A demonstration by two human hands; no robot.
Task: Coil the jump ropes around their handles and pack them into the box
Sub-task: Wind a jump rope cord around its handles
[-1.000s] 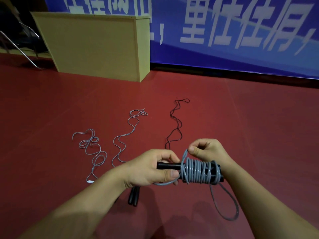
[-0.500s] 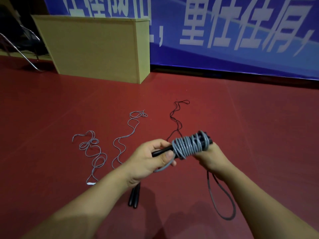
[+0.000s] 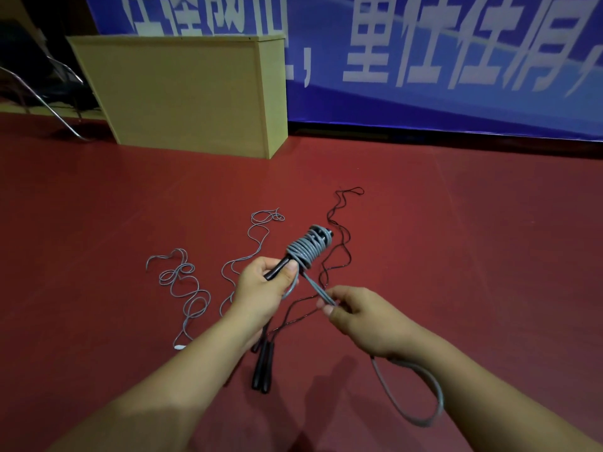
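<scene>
My left hand (image 3: 261,288) grips the black handles of a jump rope, which point up and to the right with grey rope coiled (image 3: 308,247) round their far end. My right hand (image 3: 362,313) pinches the doubled grey rope just below the coil, and the leftover loop (image 3: 424,406) hangs under my right wrist. On the red floor lie a black jump rope (image 3: 339,243) with its black handles (image 3: 262,370) near me, and two loose grey ropes (image 3: 182,282) (image 3: 257,243) to the left. A tan box (image 3: 182,93) stands at the back left.
A blue banner (image 3: 424,60) with white characters hangs along the back wall. Metal chair legs (image 3: 39,99) show at the far left beside the box. Red floor (image 3: 489,256) stretches to the right.
My left hand tilted the coiled handles up and away. My right hand left the coil's far end, came down toward me and now pinches the rope below the coil.
</scene>
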